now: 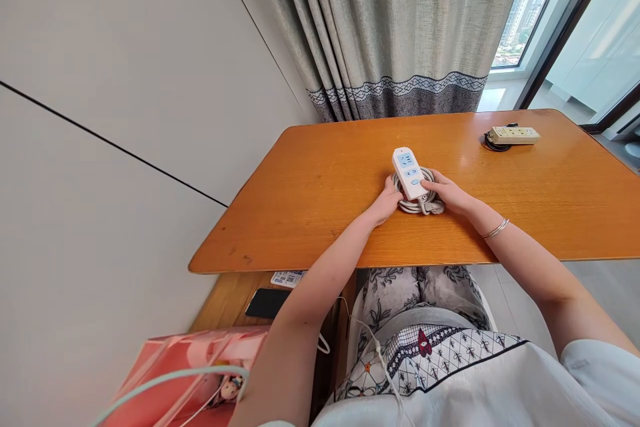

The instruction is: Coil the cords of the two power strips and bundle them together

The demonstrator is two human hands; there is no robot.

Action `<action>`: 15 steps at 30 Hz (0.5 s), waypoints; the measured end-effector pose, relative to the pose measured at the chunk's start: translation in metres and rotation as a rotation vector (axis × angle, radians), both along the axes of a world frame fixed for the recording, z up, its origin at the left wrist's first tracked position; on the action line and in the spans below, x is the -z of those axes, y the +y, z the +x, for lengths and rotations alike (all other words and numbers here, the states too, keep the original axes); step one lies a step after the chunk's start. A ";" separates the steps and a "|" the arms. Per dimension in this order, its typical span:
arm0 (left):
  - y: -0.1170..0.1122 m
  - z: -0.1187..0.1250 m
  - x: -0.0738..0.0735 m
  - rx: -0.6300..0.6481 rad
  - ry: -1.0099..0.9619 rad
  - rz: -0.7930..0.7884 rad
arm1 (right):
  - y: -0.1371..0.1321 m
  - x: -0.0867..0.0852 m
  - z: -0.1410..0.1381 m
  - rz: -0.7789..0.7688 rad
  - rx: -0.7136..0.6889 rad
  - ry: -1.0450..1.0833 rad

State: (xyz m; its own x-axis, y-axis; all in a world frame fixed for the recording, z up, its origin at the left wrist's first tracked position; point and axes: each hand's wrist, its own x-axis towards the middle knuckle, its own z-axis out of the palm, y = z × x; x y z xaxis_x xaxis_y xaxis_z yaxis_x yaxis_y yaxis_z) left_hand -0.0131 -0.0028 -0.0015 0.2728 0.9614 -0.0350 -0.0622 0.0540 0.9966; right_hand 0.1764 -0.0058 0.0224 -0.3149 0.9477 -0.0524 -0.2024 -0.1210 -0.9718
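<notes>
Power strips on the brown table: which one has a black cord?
The cream power strip at the far right, with the black cord bunched at its left end. The white power strip, between the left hand and right hand, has a pale cord.

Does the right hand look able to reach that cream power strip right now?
Probably yes: nothing visible stands between the right hand and the cream power strip, though the hand must likely release the white power strip first.

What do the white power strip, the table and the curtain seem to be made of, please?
White power strip: probably hard plastic, smooth, with rounded edges. Table: wood or veneer, apparently varnished, judging by its grain and sheen. Curtain: woven fabric, matt, by its folds and visible weave; I cannot tell the fibre.
</notes>
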 end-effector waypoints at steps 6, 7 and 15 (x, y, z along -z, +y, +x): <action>-0.007 0.008 -0.013 0.044 -0.141 -0.122 | 0.004 -0.011 0.010 -0.015 0.020 -0.021; -0.008 0.008 -0.015 0.036 -0.097 -0.116 | 0.004 -0.014 0.015 -0.016 0.023 -0.025; -0.006 -0.007 -0.030 -0.187 0.072 -0.115 | 0.001 -0.036 0.129 -0.269 0.245 -0.301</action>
State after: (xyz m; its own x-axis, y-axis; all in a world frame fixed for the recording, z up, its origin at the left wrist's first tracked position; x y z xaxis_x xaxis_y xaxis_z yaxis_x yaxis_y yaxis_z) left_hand -0.0202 -0.0093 0.0281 0.0835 0.9835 -0.1606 -0.0105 0.1620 0.9867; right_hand 0.3050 -0.0047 0.0582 -0.0168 0.9325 -0.3609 0.0292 -0.3603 -0.9324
